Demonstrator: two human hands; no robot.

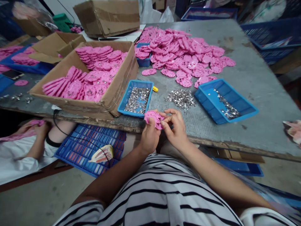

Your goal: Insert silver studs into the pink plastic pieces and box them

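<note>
A pink scalloped plastic piece (152, 116) is gripped by my left hand (150, 135), thumb on its face, at the table's front edge. The fingertips of my right hand (174, 127) are pinched at the piece's right side; whatever small part they may hold is hidden. Just beyond my hands lie a blue tray (119, 108) of small metal parts and a loose heap of the same metal parts (181, 99). Farther right is a tilted blue tray (249, 110) with more metal parts along its side.
A cardboard box (113, 103) full of pink pieces stands at the left. Behind the trays spreads a large pile of pink pieces (178, 53). A yellow object (155, 89) lies beside the left tray. Another person's hands (35, 125) hold something pink at far left.
</note>
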